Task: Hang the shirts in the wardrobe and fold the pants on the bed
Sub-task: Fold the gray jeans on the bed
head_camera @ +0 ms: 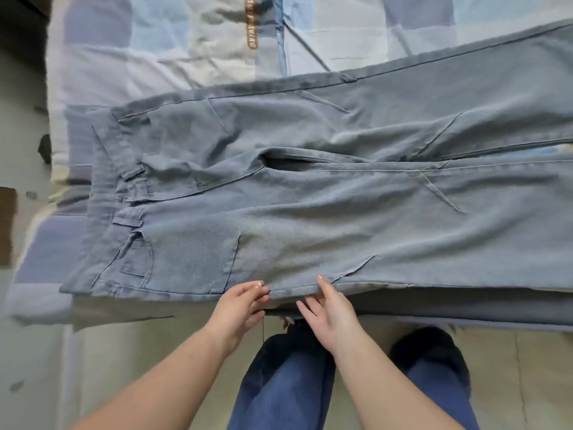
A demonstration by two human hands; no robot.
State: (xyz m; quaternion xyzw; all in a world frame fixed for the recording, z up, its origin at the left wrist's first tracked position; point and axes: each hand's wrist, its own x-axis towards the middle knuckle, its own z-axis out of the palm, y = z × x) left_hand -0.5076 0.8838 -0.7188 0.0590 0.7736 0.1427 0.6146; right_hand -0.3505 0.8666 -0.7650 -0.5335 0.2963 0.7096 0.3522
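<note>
From my head camera, the pale blue jeans [310, 193] lie spread flat across the bed [173, 57], waistband to my left (legs running off right). My left hand [238, 308] pinches their near edge, while my right hand [328, 308] rests there with fingers straight.

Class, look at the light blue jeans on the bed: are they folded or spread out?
Spread out. The jeans lie flat on the bed, both legs side by side, waistband at left; no fold across them.
</note>
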